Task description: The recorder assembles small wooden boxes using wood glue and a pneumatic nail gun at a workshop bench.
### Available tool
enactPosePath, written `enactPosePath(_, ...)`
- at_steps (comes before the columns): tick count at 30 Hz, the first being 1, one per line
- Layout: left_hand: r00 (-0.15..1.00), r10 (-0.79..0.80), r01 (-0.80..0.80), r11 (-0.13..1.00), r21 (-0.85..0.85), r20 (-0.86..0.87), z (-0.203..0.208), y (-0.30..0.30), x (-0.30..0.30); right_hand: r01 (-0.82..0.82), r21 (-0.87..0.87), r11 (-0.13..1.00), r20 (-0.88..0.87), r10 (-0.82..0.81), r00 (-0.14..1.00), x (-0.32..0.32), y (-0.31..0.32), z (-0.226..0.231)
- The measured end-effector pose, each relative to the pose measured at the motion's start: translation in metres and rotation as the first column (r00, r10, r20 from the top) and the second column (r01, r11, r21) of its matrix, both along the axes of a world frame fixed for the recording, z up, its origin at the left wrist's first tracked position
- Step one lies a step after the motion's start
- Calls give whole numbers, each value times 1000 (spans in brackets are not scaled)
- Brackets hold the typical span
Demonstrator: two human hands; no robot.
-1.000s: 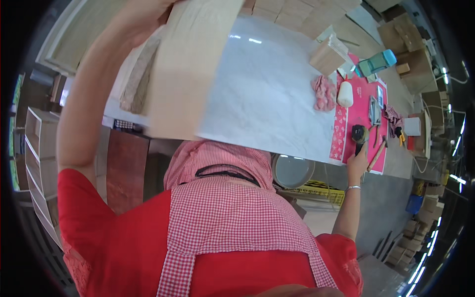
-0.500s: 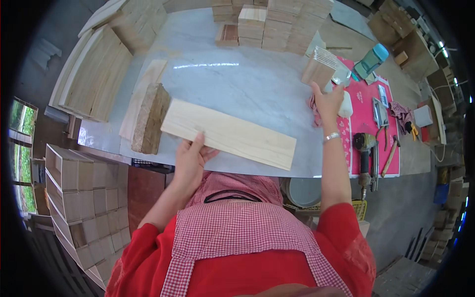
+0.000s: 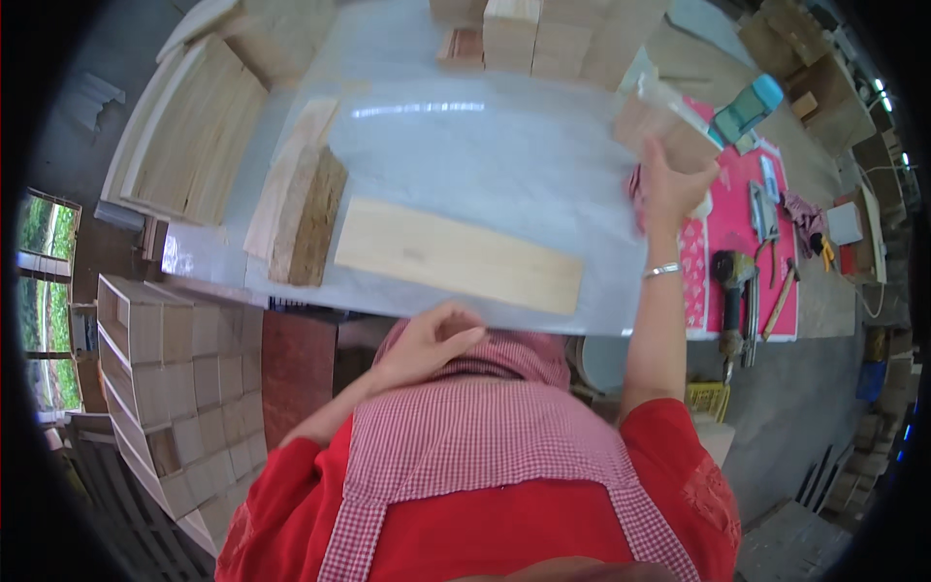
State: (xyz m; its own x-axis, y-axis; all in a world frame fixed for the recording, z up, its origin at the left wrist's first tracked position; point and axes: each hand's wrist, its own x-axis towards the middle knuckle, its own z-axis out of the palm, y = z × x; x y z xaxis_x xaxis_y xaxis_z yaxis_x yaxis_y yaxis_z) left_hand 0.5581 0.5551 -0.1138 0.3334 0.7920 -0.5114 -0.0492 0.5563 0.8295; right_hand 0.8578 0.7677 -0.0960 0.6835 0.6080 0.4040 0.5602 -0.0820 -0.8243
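Observation:
A long pale wooden board lies flat near the table's front edge. Just below that edge, in front of the apron, my left hand holds nothing, its fingers loosely curved and the thumb apart. At the right, my right hand grips a small pale wooden board where the stack of small boards stood. The thumb rests against its face, and the fingers are partly hidden; motion blurs this spot. Left of the long board stands a thick, rough-sided wood block.
Wood blocks are stacked at the back, and large panels lean at the left. On the pink mat lie a pneumatic nailer, a hammer and a teal bottle. Open wooden boxes are piled at lower left.
My left hand has let go of the long board and drawn back toward the apron; the board now lies flat. My right hand has closed on a small board from the stack.

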Motion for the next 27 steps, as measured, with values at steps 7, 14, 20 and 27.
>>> enactPosePath(7, 684, 163, 690, 173, 703, -711, 16, 79, 71, -348, 27, 937, 25, 347, 937, 5, -162, -77)
enactPosePath(14, 316, 70, 924, 204, 324, -946, -14, 118, 114, -415, -152, 897, 98, 431, 897, -8, -195, -65)
enactPosePath(20, 462, 111, 845, 246, 474, -880, 32, 117, 95, -503, -201, 840, 202, 538, 818, -24, -182, -69)
enactPosePath(27, 574, 131, 773, 238, 588, -808, 65, 123, 87, -584, -206, 785, 175, 617, 767, -55, -160, -72)
